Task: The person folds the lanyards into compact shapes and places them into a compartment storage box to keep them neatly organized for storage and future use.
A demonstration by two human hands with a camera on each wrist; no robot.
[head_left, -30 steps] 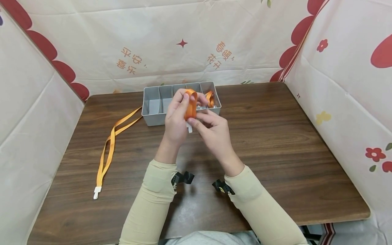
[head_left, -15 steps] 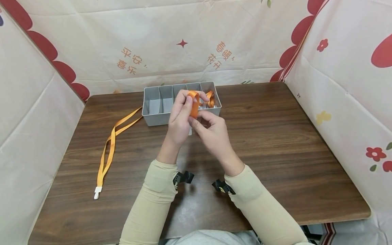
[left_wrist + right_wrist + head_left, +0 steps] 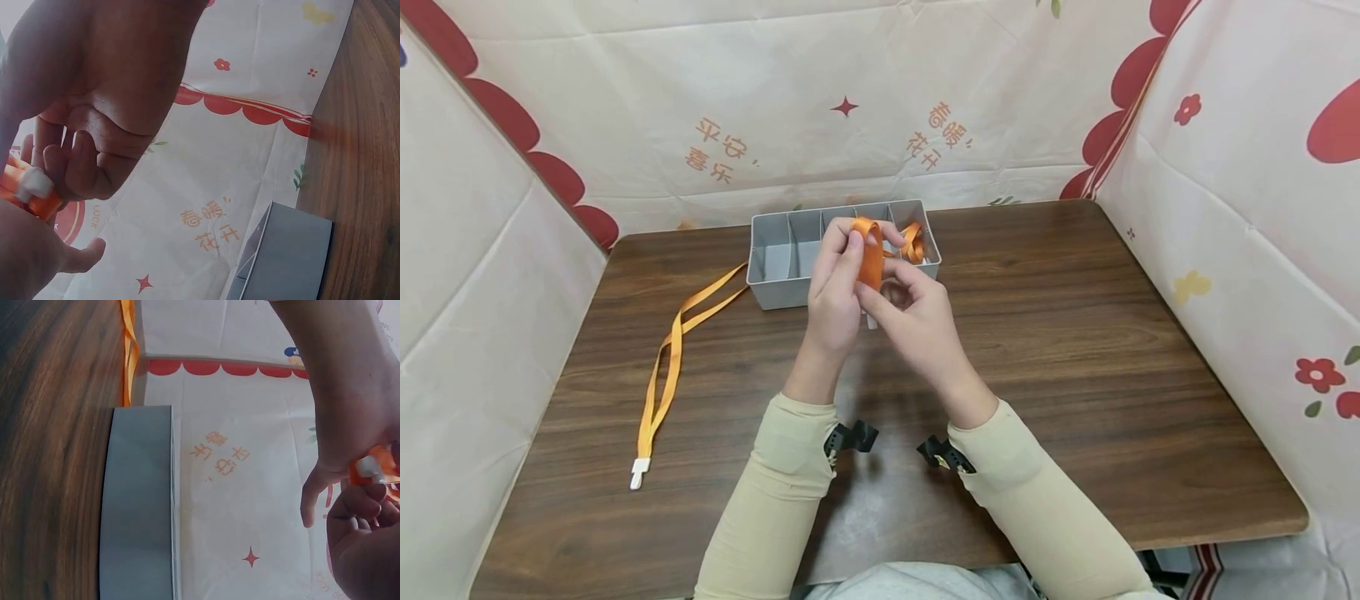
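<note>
My left hand (image 3: 837, 283) holds a folded, looped orange lanyard (image 3: 871, 265) upright in front of the tray, its thumb on the near side. My right hand (image 3: 919, 321) pinches at the lower end of the band with thumb and index finger. A white plastic clip (image 3: 871, 322) pokes out below the fold, partly hidden by the fingers. In the left wrist view the clip (image 3: 35, 184) shows between the two hands against the orange band (image 3: 44, 206). The right wrist view also catches the white clip (image 3: 370, 469) among curled fingers.
A grey divided tray (image 3: 786, 294) stands at the table's back. Its rightmost compartment holds a coiled orange lanyard (image 3: 913, 243). Another lanyard (image 3: 676, 342) lies stretched out at left, its white clip (image 3: 638, 473) toward the front. Printed cloth (image 3: 842, 158) surrounds the wooden table (image 3: 1075, 375).
Both hands stay in front of the tray. The folded lanyard shifts slightly right, then back left, while the right fingers change their place at its lower end.
</note>
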